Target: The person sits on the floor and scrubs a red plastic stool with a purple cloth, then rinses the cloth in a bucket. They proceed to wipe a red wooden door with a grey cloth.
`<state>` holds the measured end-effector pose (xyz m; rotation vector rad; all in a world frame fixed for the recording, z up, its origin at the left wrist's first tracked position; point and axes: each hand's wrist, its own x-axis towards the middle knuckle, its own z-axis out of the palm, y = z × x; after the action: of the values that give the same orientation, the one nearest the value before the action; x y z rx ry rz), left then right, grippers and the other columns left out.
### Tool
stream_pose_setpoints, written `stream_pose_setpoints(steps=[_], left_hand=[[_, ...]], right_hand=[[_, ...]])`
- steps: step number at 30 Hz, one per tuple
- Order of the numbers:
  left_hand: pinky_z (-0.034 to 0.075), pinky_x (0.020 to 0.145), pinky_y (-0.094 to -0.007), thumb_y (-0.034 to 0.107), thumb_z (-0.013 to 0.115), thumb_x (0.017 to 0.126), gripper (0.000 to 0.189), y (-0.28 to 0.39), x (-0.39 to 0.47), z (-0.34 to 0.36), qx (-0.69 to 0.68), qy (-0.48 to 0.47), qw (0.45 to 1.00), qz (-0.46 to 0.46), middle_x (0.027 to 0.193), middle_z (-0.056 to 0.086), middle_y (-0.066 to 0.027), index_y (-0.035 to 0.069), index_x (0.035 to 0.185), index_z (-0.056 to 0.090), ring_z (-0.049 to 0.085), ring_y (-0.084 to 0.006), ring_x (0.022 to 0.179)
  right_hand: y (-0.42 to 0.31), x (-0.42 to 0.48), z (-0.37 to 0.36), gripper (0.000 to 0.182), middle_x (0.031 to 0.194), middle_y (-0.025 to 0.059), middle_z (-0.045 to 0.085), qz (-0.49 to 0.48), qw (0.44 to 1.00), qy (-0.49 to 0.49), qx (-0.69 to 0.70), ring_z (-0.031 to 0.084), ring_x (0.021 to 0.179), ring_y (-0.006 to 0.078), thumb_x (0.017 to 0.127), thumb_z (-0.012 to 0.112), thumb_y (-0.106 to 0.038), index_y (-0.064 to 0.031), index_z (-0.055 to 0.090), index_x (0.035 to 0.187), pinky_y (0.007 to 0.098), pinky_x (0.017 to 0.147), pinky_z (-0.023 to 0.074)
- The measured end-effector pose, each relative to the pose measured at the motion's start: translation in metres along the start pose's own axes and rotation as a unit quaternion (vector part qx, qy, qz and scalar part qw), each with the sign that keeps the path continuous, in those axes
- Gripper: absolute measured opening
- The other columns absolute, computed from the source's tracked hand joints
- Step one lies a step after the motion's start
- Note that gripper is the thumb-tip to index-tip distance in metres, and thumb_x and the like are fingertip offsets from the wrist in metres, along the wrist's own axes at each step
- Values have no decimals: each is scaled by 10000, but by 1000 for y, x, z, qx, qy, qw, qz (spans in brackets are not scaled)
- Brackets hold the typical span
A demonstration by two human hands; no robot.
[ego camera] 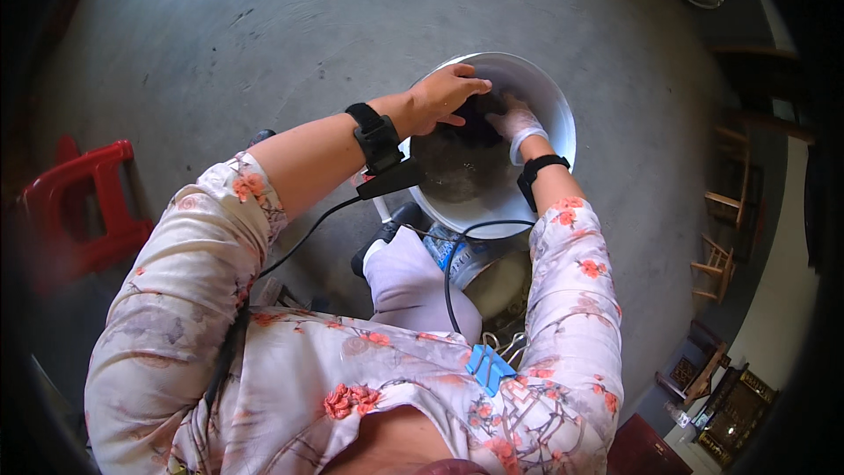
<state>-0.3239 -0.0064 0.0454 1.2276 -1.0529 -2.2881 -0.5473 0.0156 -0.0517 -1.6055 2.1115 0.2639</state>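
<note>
A round silvery metal basin (560, 122) on the floor before me holds murky water (455, 175). A dark, soft-looking mass (476, 124) lies in its far part; what it is made of I cannot make out. My left hand (443, 95), bare, reaches over the basin's left rim, fingers and thumb spread above the mass, with nothing visible in its grasp. Inside the basin, my right hand (516, 120) wears a clear thin glove and touches the right side of the mass. Its fingertips are partly hidden, so its grip is unclear.
Close by my leg are a container with blue printing (452, 247) and a round vessel (498, 287) with pale contents. A black cable (452, 277) loops near them. At left stands a red plastic stool (99, 204); wooden chairs (715, 267) line the right side.
</note>
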Motion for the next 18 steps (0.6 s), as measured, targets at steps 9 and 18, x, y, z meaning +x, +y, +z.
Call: stream_pose_setpoints(steps=[9, 18], left_hand=[[349, 997, -458, 382, 582, 856, 601, 6, -11, -18, -21, -50, 998, -10, 1338, 384, -181, 50, 1321, 397, 312, -316, 1284], [394, 946, -457, 424, 559, 858, 595, 0, -16, -9, 13, -56, 998, -28, 1318, 397, -194, 46, 1298, 426, 361, -317, 1242]], right_hand=[[-55, -15, 51, 416, 902, 114, 599, -62, 928, -363, -48, 561, 829, 239, 665, 714, -300, -78, 614, 1002, 351, 730, 455], [-46, -39, -50, 362, 844, 69, 575, 10, 951, -284, 124, 536, 702, 173, 749, 646, -235, -39, 596, 1049, 293, 599, 443]])
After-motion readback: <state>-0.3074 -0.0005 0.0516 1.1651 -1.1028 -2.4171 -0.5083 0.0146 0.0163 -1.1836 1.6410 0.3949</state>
